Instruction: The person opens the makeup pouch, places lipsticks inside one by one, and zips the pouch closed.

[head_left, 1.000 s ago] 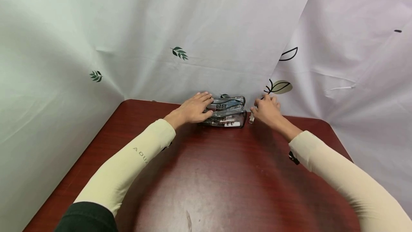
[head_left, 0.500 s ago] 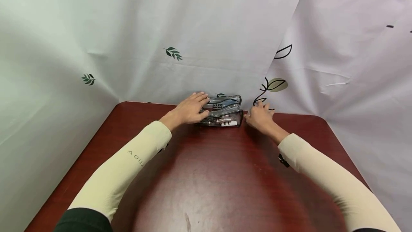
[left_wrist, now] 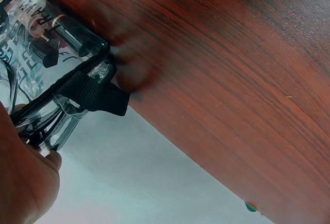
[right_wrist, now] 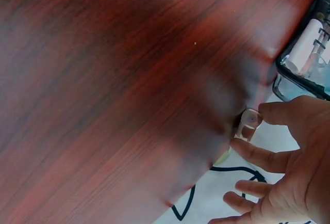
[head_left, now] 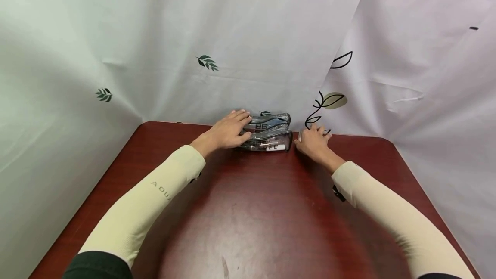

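Note:
A clear cosmetic pouch (head_left: 271, 134) with black piping stands against the back wall, small cosmetic tubes visible through its front. My left hand (head_left: 228, 131) rests over its left end, fingers straight on the top and thumb on the front. In the left wrist view the pouch (left_wrist: 56, 53) shows a black fabric tab (left_wrist: 95, 95) at its end. Just right of the pouch, my right hand (head_left: 314, 143) pinches a small clear-ended tube (right_wrist: 249, 123) between thumb and index finger at the table's back edge. Its other fingers are spread; part of the tube is hidden.
The dark red table (head_left: 248, 210) stretches from the pouch toward me. White cloth (head_left: 252, 46) with leaf prints hangs close behind its back edge and at both sides.
My right hand has come down and slightly left, and now pinches the small tube, which was plainly seen below its fingers earlier. The left hand stays on the pouch; the head view has shifted slightly.

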A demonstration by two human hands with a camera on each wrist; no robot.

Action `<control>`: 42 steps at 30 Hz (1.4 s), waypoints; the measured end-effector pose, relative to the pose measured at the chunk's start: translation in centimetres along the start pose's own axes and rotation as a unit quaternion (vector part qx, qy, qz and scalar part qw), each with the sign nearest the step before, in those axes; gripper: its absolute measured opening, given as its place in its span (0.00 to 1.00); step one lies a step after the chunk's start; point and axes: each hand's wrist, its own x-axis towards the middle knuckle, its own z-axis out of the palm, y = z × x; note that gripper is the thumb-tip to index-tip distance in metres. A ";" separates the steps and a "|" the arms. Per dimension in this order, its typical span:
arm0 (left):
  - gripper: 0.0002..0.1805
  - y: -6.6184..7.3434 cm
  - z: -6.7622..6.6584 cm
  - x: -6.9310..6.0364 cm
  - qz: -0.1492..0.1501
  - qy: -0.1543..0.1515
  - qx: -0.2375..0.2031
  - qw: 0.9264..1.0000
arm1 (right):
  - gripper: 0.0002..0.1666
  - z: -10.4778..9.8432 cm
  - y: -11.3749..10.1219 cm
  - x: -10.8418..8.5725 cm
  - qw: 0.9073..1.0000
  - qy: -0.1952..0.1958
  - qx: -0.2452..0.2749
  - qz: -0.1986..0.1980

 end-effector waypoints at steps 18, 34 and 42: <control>0.41 0.1 -0.1 -0.1 0.007 0.008 0.005 1.000 | 0.09 -1.2 0.8 -0.5 1.000 -0.013 0.000 -0.006; 0.41 0.1 0.3 -0.5 -0.002 0.004 0.004 1.000 | 0.15 -6.0 1.0 -1.5 0.997 0.050 0.030 -0.056; 0.41 0.2 0.0 -0.4 0.000 0.008 -0.004 1.000 | 0.17 -9.6 -0.3 -2.0 0.989 0.092 0.056 -0.099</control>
